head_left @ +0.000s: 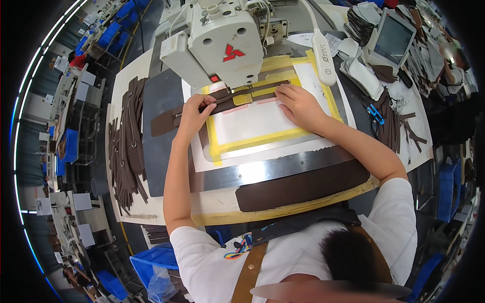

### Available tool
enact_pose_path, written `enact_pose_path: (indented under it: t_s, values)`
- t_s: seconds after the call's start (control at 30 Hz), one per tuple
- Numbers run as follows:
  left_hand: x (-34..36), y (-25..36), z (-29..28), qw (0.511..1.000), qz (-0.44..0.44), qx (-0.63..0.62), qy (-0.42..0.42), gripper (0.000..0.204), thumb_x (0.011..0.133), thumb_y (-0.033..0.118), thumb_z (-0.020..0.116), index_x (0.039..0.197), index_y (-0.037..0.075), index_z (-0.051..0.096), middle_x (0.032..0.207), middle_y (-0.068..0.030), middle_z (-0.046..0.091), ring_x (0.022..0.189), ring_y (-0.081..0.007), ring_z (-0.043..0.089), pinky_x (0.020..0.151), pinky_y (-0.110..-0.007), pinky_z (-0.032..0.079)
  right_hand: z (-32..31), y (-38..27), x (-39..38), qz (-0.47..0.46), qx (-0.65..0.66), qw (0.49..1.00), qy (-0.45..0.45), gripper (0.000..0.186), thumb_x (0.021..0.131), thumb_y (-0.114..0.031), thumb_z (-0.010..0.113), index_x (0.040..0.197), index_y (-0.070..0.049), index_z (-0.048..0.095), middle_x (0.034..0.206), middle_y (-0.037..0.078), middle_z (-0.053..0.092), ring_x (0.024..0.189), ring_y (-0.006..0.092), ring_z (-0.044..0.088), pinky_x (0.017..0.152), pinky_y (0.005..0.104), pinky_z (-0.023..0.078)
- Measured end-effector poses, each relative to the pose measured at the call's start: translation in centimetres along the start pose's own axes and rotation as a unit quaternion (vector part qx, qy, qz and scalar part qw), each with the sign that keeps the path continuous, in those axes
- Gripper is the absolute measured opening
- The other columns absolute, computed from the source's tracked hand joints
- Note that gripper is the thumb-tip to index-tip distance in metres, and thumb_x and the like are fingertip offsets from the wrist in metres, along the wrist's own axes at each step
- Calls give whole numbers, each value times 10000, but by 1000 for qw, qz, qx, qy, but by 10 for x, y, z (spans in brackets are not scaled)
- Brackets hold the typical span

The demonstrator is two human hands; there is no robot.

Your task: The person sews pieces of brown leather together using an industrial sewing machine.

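My left hand (193, 112) pinches a narrow dark brown leather strap (222, 100) lying across a white template with yellow tape borders (252, 126), just under the head of a white sewing machine (217, 40). My right hand (299, 104) lies flat on the same template, its fingertips pressing the right end of the strap by the yellow tape. A wider brown strap end (164, 122) sticks out to the left of my left hand. Both forearms reach in from below.
A pile of brown leather straps (126, 146) lies on the left of the table. A long brown pad (303, 187) runs along the near edge. At right are more straps (391, 126), a small screen unit (391, 40), stacked grey pieces (361, 73). Blue bins (156, 262) stand below.
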State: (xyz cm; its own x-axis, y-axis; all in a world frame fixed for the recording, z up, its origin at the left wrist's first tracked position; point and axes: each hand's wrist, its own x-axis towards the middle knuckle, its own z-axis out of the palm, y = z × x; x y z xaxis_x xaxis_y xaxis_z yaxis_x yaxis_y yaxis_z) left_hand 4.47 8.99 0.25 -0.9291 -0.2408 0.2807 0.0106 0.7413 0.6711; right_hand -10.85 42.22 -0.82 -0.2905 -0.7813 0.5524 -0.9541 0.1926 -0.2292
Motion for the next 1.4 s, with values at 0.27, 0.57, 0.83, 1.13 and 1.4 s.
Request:
enact_pose_path:
  t_s: [0.27,0.57,0.83,1.13,1.4]
  values:
    - [-5,72,64,964,175,194,44,302,968,263,739,1236,124,762,976,-102,665,936,-299,622,827,-447,491,3,1,0,-32,-22,997,71,327,795,-8,734,1117,33,695,1176,140,681,1137,322,672,972,415,563]
    - [-1,69,77,917,113,382,32,437,1008,384,674,1400,194,704,880,-94,636,844,-295,639,785,-447,481,4,6,-5,-32,-20,996,87,232,809,-12,679,1032,47,699,1098,152,692,1080,337,681,933,426,571]
    - [-17,32,63,933,111,319,122,412,1067,298,597,1363,26,690,1085,-207,734,950,-394,694,856,-490,542,-2,6,-23,-70,51,988,128,157,927,-115,642,979,26,686,1047,166,683,1029,361,678,915,467,568]
    - [-11,29,62,977,-44,167,121,380,1085,242,596,1368,3,678,1075,-190,747,893,-323,707,828,-415,550,-215,116,-190,400,-129,895,152,182,944,-194,660,968,-28,730,967,165,730,940,381,698,841,481,555]
    - [-15,23,53,977,21,162,136,331,1085,200,584,1310,-7,712,1139,-195,760,991,-336,719,904,-411,545,-236,206,-272,514,-49,856,37,195,823,-149,827,937,-13,746,845,112,739,795,219,692,747,381,543]
